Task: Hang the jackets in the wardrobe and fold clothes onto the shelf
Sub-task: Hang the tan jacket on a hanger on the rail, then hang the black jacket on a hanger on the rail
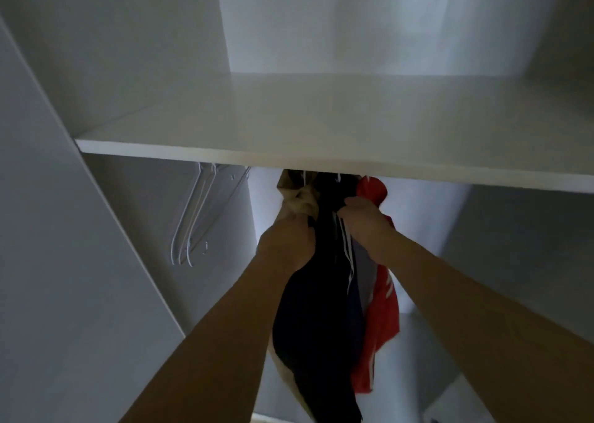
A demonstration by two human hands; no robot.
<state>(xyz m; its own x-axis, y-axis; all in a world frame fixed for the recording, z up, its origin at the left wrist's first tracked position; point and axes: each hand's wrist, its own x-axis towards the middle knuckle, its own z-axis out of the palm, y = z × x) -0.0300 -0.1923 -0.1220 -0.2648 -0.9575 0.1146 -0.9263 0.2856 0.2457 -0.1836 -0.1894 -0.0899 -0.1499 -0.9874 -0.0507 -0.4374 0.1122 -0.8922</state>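
My left hand point(286, 245) grips the dark navy white-striped jacket point(318, 326); my right hand point(366, 226) pinches its collar beside the red jacket point(382, 310). Both hang under the white shelf's front edge point(289, 159). White wire hangers point(196, 220) dangle leftward, open space between.

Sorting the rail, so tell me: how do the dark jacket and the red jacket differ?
The dark jacket hangs in front with white stripes; the red jacket sits behind it to the right. The left hand and right hand grip at the dark one, not the red. Both hang under the shelf.
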